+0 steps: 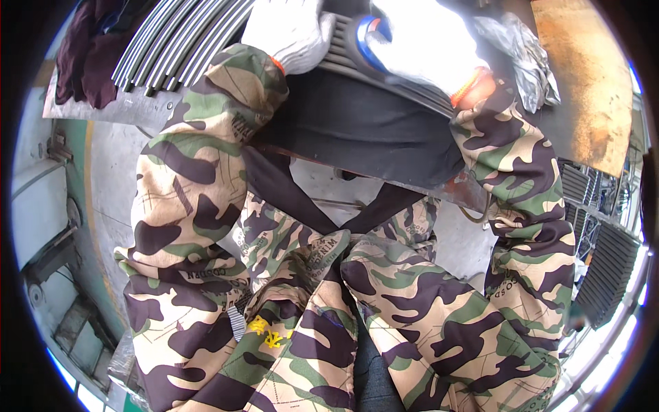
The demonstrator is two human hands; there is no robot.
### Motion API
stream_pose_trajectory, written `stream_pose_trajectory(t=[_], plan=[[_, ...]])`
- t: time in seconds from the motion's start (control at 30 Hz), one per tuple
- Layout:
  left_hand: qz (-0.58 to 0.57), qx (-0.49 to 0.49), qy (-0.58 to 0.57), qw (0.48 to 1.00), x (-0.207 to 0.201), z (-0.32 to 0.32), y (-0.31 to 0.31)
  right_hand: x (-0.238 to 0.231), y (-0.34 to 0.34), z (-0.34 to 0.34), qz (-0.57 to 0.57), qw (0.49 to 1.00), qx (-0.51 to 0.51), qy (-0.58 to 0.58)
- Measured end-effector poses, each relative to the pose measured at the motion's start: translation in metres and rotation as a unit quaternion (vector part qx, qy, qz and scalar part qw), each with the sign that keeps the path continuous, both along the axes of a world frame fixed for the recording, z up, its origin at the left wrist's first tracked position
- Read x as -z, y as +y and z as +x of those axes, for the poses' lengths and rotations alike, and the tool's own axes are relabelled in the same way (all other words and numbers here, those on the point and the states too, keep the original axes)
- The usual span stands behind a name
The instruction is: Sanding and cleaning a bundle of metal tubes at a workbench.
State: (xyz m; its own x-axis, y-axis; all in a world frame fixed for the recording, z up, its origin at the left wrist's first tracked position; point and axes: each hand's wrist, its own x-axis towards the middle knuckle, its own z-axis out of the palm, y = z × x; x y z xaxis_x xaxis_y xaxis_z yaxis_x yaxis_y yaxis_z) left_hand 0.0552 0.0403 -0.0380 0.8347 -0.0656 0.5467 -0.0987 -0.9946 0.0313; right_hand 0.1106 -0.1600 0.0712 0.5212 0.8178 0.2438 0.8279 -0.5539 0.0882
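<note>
My left hand (288,34), in a white knit glove with an orange cuff edge, lies over grey metal rods (338,49) at the top of the view. Its fingers look laid flat, though their tips run out of the picture. My right hand (432,51), in a matching glove, is closed around a round dark tool with a blue rim (369,47). That tool rests against the same rods; its exact kind is hard to make out, with the glove washed out by glare. Black cloth (364,130) covers the table's near side, below the rods.
More long metal rods (185,48) lie side by side at upper left, beside dark maroon cloth (86,65). Crumpled clear plastic (525,58) sits right of my right hand, by a rust-stained board (587,82). Stacked dark bars (604,281) stand farther right.
</note>
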Motion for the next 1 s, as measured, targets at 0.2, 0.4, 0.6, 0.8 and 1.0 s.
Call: stream_pose_trajectory(t=[0.2, 0.4, 0.6, 0.8, 1.0], plan=[[0.023, -0.008, 0.014, 1.000, 0.003, 0.017, 0.005, 0.005, -0.015, -0.002, 0.017, 1.000, 0.002, 0.009], [0.008, 0.004, 0.032, 0.999, -0.003, -0.007, 0.000, 0.007, -0.023, 0.016, 0.010, 1.000, 0.015, -0.009], [0.040, 0.034, 0.020, 0.998, 0.000, -0.021, 0.005, 0.000, -0.021, 0.010, 0.018, 1.000, 0.018, -0.002], [0.029, -0.012, 0.053, 0.998, 0.007, 0.013, 0.014, 0.005, -0.032, 0.005, 0.016, 0.999, 0.018, 0.023], [0.055, -0.016, 0.034, 0.998, 0.012, 0.029, 0.020, 0.010, -0.060, 0.012, 0.039, 0.999, 0.018, 0.001]])
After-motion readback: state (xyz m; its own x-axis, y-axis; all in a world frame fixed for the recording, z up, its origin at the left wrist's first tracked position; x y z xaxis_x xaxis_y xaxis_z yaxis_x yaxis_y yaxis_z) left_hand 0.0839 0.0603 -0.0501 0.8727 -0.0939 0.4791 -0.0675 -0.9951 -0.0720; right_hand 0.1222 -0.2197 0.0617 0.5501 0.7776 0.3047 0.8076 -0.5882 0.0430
